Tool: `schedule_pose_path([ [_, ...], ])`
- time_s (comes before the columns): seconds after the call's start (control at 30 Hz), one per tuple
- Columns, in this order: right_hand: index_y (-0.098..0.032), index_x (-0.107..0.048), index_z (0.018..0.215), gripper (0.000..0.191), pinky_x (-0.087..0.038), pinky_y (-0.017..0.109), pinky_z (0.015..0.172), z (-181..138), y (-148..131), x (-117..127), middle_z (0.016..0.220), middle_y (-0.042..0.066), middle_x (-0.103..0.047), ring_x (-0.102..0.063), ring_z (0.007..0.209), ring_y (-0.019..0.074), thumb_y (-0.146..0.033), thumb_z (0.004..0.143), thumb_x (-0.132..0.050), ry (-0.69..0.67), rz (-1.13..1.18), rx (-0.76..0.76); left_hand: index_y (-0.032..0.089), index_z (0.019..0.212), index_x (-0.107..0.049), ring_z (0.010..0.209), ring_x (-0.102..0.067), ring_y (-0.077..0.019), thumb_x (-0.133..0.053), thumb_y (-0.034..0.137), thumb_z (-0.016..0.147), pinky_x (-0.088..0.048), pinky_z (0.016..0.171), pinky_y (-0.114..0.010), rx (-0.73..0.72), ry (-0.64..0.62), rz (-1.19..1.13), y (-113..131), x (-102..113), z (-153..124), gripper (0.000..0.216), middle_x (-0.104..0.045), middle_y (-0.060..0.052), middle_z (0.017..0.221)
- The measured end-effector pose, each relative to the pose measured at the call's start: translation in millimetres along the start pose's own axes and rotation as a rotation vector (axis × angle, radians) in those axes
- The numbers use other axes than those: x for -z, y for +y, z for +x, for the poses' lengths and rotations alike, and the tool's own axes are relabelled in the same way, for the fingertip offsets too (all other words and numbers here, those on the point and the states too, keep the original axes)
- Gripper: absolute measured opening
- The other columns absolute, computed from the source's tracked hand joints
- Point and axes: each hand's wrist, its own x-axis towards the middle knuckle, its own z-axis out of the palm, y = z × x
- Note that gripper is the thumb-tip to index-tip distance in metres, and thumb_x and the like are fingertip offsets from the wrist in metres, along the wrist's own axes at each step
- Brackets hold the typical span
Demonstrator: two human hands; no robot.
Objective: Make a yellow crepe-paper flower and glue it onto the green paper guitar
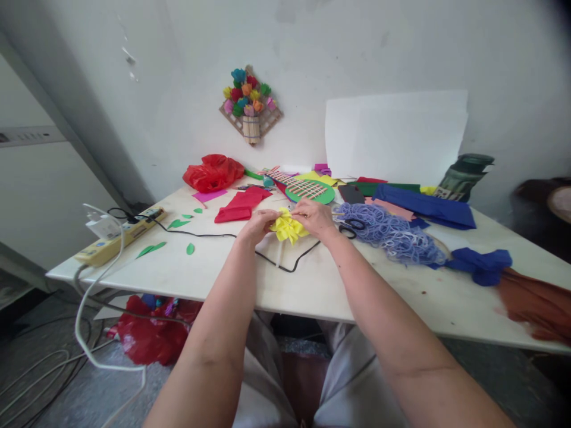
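A yellow paper flower (289, 227) with ruffled petals is held up between my two hands, above the table's middle. My left hand (259, 227) pinches its left edge. On the upper right side, the closed fingers of my right hand (314, 217) grip the petals. A thin wooden stick shows beside the right hand. Below the flower a pale glue stick (279, 254) points down, partly hidden. Several green paper leaves (178, 223) lie to the left, and folded red paper (243, 204) sits just behind my left hand.
Black-handled scissors (350, 227) and tangled blue yarn (388, 232) lie to the right. A yellow power strip (120, 238) sits at the left, its black cord (209, 235) crossing the table (214, 267). At the back stand a green lattice craft (310, 190), a red bag (214, 172) and a dark bottle (464, 178).
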Motion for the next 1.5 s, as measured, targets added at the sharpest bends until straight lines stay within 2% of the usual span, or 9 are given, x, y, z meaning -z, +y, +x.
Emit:
schedule_pose_path([
  [0.17,-0.024,-0.075,0.085,0.014,-0.041,0.025,0.068,0.1,-2.3,1.0,0.098,0.002,-0.068,-0.061,0.085,0.0155,-0.025,0.081,-0.061,-0.004,-0.039,-0.015,0.010,0.067,-0.064,0.056,-0.056,-0.0127,-0.073,0.025,0.055,-0.043,0.050,-0.023,-0.007,0.030,0.007,1.2,-1.8,-0.1,0.022,-0.061,-0.004,0.062],
  [0.47,-0.025,-0.074,0.085,0.017,-0.041,0.025,0.065,0.1,-3.4,-0.1,0.101,0.002,-0.068,-0.060,0.085,0.0159,-0.025,0.083,-0.057,0.023,-0.087,-0.010,0.011,0.076,-0.067,0.062,-0.061,-0.0154,-0.069,0.027,0.062,-0.050,0.059,-0.027,0.029,0.074,-0.095,-1.9,-0.8,4.8,0.022,-0.065,-0.005,0.068],
  [0.7,-0.024,-0.074,0.083,0.018,-0.040,0.026,0.064,-0.7,-5.0,0.6,0.097,0.003,-0.068,-0.060,0.086,0.0163,-0.024,0.083,-0.056,0.042,-0.109,0.017,0.011,0.068,-0.065,0.065,-0.061,-0.0168,-0.072,0.024,0.061,-0.052,0.063,-0.031,-0.001,0.083,-0.078,-4.2,-0.6,6.8,0.017,-0.064,-0.006,0.068],
  [1.03,-0.027,-0.071,0.102,0.026,-0.043,0.027,0.068,-0.9,-6.5,3.6,0.106,0.003,-0.065,-0.061,0.088,0.0175,-0.022,0.082,-0.055,-0.016,-0.130,-0.068,0.011,0.063,-0.063,0.058,-0.060,-0.0152,-0.079,0.032,0.054,-0.050,0.060,-0.029,-0.034,0.059,-0.003,-3.2,0.5,5.2,0.028,-0.063,-0.005,0.062],
  [1.2,-0.026,-0.072,0.098,0.025,-0.045,0.027,0.070,-3.0,-3.4,4.2,0.104,0.003,-0.066,-0.061,0.091,0.0177,-0.021,0.079,-0.057,-0.031,-0.082,-0.031,0.012,0.063,-0.064,0.059,-0.060,-0.0155,-0.082,0.036,0.050,-0.051,0.062,-0.030,-0.052,0.040,0.031,-3.6,1.6,5.3,0.033,-0.064,-0.005,0.062],
  [1.5,-0.025,-0.072,0.097,0.023,-0.041,0.026,0.064,0.1,-3.7,8.0,0.105,0.004,-0.064,-0.060,0.088,0.0165,-0.030,0.088,-0.052,-0.117,-0.147,-0.020,0.014,0.062,-0.063,0.057,-0.055,-0.0110,-0.082,0.037,0.049,-0.047,0.057,-0.023,-0.118,0.052,0.021,-3.2,-0.8,5.5,0.033,-0.061,-0.001,0.060],
])
